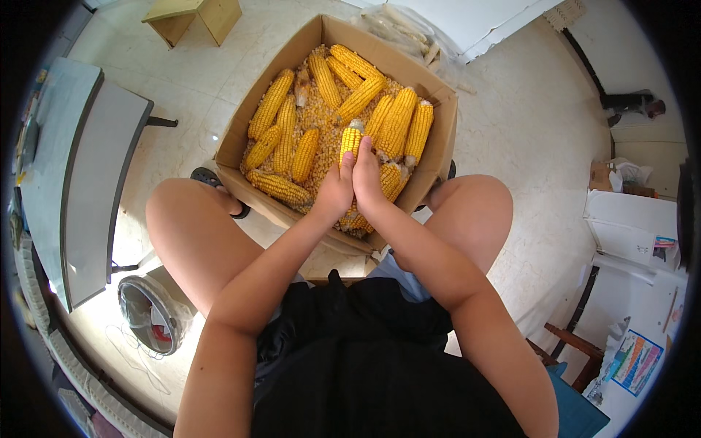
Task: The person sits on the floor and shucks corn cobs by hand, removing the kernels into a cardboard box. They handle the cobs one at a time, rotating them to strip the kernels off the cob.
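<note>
Both of my hands grip one ear of dried yellow corn [350,143] over an open cardboard box [252,191]. My left hand [334,189] wraps its near side, thumb along the kernels. Pressed against the cob from the right is my right hand [367,178]. The ear's far tip is bare of kernels and pale; its lower part is hidden by my hands. Several whole ears, one of them a long ear [271,104] at the left wall, lie around the inside of the box. Loose corn kernels [323,131] cover the bottom between them.
A clear plastic bag of stripped cobs [400,27] lies behind the box. On the left stand a grey table [93,180] and a lined waste bin [128,295]. A small wooden stool [191,19] sits at the far left. My knees flank the box.
</note>
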A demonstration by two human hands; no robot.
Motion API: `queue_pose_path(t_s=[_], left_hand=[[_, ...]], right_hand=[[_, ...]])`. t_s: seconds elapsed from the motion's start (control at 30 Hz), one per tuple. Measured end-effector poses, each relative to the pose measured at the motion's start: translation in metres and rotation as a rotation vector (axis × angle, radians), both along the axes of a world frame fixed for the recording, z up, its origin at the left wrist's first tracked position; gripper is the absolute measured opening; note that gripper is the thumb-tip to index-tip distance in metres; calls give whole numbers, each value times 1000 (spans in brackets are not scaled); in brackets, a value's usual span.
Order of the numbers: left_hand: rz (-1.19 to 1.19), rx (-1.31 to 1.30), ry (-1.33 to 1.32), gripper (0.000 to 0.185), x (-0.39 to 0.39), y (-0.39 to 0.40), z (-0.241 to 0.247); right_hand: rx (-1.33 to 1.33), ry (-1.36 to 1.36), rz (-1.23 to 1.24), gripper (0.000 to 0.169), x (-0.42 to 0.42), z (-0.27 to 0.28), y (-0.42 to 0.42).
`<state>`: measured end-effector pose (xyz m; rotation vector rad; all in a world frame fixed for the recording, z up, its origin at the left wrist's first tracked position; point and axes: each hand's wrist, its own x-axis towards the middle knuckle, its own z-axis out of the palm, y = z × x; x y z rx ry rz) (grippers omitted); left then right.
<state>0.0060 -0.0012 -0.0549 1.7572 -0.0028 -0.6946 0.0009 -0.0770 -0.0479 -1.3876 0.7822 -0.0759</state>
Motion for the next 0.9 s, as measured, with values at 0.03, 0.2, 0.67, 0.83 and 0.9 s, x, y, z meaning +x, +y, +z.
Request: queue_pose_path(t_s=[0.03,0.2,0.67,0.83,0.9], left_hand=[[-1,-4,12,70,0,1,-2],[109,-116,82,74,3,-4,12],[135,-112,252,73,15,2,5],[218,-85,230,71,16,-4,14],[203,-59,200,70,18,-3,10]], right_hand=[[34,36,-23,62,0,1,2],[-149,-76,66,67,0,2,-6],[-169,-19,83,68,-6,7,9],[-266,-97,156,66,0,4,4],[-379,-78,196,65,-2,8,1]])
